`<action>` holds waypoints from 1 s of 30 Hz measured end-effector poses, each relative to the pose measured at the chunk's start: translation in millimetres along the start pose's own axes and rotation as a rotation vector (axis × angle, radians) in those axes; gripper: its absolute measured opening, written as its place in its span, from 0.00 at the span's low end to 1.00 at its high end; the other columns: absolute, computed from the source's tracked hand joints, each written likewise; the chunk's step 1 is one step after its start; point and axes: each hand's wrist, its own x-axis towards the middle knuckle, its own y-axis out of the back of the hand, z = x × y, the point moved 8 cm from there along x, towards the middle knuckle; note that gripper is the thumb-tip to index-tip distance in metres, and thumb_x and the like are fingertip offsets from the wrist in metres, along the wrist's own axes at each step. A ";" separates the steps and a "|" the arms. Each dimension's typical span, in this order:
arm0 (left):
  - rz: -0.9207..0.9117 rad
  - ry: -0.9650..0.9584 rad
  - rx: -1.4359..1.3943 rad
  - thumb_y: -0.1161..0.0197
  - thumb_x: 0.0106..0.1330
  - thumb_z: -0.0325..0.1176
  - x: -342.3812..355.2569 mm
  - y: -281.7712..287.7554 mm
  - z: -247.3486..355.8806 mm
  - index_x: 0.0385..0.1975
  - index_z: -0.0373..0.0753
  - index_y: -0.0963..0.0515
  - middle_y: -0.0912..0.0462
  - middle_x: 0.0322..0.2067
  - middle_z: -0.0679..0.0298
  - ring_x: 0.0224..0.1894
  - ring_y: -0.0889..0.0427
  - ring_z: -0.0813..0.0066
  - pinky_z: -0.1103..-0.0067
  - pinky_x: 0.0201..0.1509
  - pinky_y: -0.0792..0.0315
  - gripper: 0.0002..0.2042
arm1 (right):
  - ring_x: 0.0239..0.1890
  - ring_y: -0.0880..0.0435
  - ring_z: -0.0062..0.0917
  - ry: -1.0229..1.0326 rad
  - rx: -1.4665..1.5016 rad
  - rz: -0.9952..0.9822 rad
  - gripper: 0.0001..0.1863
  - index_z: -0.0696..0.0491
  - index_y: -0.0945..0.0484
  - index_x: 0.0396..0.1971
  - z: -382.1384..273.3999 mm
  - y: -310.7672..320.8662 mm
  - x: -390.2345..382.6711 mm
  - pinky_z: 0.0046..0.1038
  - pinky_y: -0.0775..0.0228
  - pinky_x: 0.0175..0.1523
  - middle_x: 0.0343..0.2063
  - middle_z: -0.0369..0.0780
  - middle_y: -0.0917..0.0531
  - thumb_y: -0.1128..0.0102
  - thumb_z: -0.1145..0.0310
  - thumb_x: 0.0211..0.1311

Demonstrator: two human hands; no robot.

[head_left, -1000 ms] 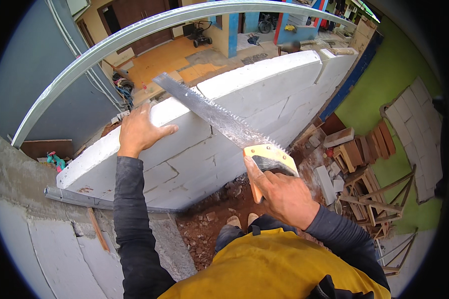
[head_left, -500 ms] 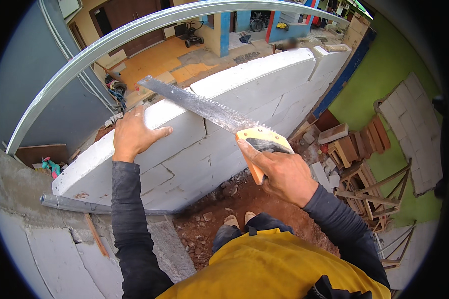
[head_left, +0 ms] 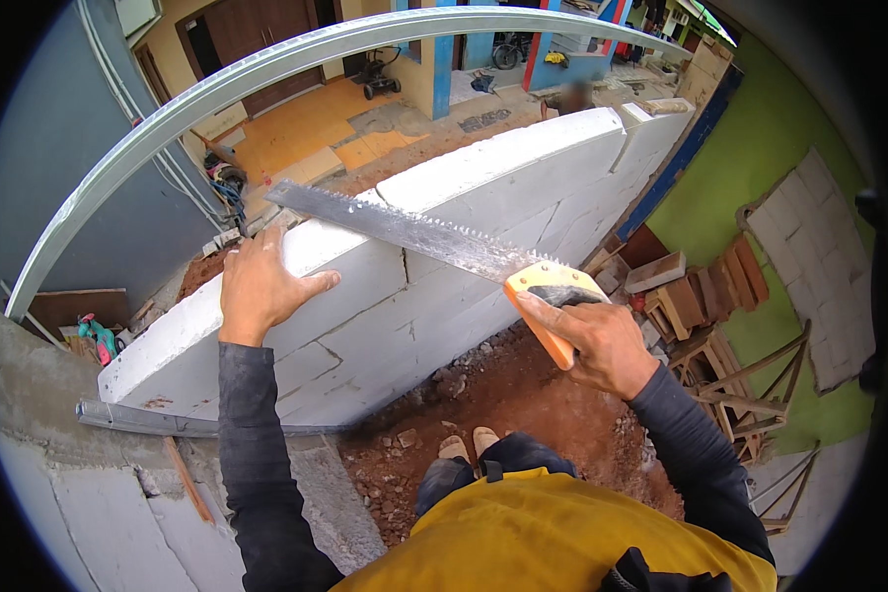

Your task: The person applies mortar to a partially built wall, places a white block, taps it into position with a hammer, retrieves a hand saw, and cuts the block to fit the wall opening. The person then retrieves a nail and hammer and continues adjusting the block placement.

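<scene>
A handsaw (head_left: 434,239) with a toothed grey blade and a yellow, orange and black handle crosses the top of a white block wall (head_left: 385,296). Its toothed edge faces up and away from me, and its tip reaches past the wall's far side. Wrapped round the handle is my right hand (head_left: 607,345), held out in front of the wall. To the left of the blade, my left hand (head_left: 266,286) grips the top of a white block (head_left: 316,242), fingers over the top and thumb along the near face. Below the blade, a vertical joint shows in the wall.
A curved metal channel (head_left: 296,54) arches beyond the wall. Along the wall's left foot lies a grey metal pipe (head_left: 148,418). Reddish soil with rubble (head_left: 405,474) surrounds my feet. Stacked bricks and timber (head_left: 701,306) stand at the right, beside a green wall (head_left: 789,109).
My right hand has drawn the saw back to the right, with its blade still across the wall top. My left hand keeps its grip on the block. The view has shifted slightly.
</scene>
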 end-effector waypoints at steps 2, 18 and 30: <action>-0.018 0.027 -0.029 0.18 0.45 0.58 -0.1 -0.5 -0.5 0.49 0.31 0.18 0.13 0.43 0.44 0.48 0.15 0.45 0.58 0.58 0.24 0.39 | 0.28 0.15 0.35 -0.026 -0.025 -0.051 0.54 0.38 0.38 0.81 6.1 -5.2 -1.7 0.40 0.20 0.36 0.27 0.36 0.17 0.23 0.70 0.50; -0.018 0.051 -0.032 0.15 0.39 0.55 -1.1 1.5 1.1 0.51 0.33 0.20 0.17 0.47 0.53 0.52 0.21 0.52 0.63 0.59 0.31 0.41 | 0.32 0.14 0.38 -0.069 0.100 -0.163 0.56 0.45 0.41 0.82 -11.7 -21.3 -30.5 0.38 0.21 0.38 0.31 0.40 0.16 0.22 0.66 0.50; -0.024 0.076 -0.079 0.15 0.38 0.55 -0.5 -1.3 -1.8 0.61 0.33 0.21 0.17 0.55 0.53 0.60 0.21 0.53 0.58 0.67 0.32 0.48 | 0.37 0.14 0.38 -0.153 0.117 -0.167 0.50 0.43 0.42 0.82 -33.6 -11.3 -25.1 0.37 0.17 0.40 0.37 0.41 0.17 0.27 0.62 0.59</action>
